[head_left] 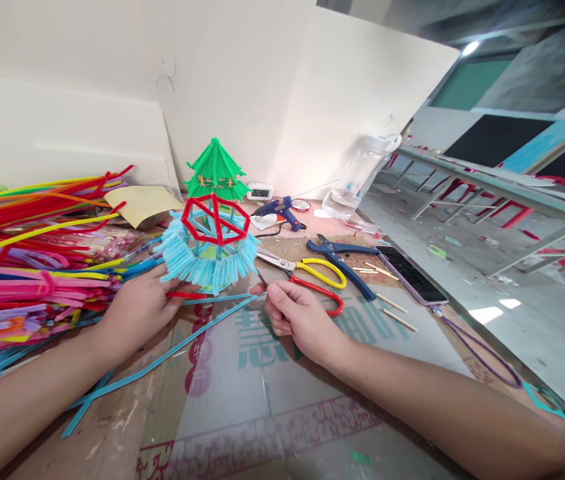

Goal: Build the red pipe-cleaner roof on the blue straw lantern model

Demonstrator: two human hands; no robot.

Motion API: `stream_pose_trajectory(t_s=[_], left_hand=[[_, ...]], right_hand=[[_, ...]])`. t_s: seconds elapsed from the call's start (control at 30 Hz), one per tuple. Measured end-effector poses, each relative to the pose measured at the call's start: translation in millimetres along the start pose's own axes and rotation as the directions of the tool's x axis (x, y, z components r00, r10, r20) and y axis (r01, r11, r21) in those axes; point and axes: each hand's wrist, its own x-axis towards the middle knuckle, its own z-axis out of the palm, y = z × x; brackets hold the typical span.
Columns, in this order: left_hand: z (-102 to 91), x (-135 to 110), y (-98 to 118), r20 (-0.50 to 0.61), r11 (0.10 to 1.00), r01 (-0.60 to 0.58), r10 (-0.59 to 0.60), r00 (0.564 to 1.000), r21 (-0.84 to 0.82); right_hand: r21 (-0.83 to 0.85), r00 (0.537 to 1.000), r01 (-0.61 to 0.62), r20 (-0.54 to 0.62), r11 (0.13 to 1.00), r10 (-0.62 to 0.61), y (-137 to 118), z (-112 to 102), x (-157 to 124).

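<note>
A pipe-cleaner pavilion model (207,257) stands before me, with a green tiered roof (216,163), a red polygonal frame (220,241) and a light blue fringe. My left hand (145,300) grips its lower left edge, fingers partly hidden under the fringe. A short red strip (186,295) shows by those fingertips. To the right of the model, my right hand (295,313) is closed in a pinch. Something thin and dark sticks up at its fingertips, too small to name. Long blue pipe cleaners (177,350) lie below, one end close to the right fingertips.
Bundles of coloured pipe cleaners (37,280) fill the left side. Scissors (320,270), blue cutting pliers (345,260), small sticks (395,303) and a phone (412,273) lie to the right. Behind are a glue gun (282,212), a small digital clock (259,191) and a water jug (357,177).
</note>
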Motion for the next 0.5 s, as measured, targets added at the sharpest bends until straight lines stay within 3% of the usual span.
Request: stream_pose_trajectory(t_s=[0.5], left_hand=[[2.1,0.3,0.1,0.017,1.000,0.023,-0.023,1.000,0.006]], right_hand=[[-0.063,0.999,0.027,-0.038,0.998,-0.029,-0.8,1.6,0.1]])
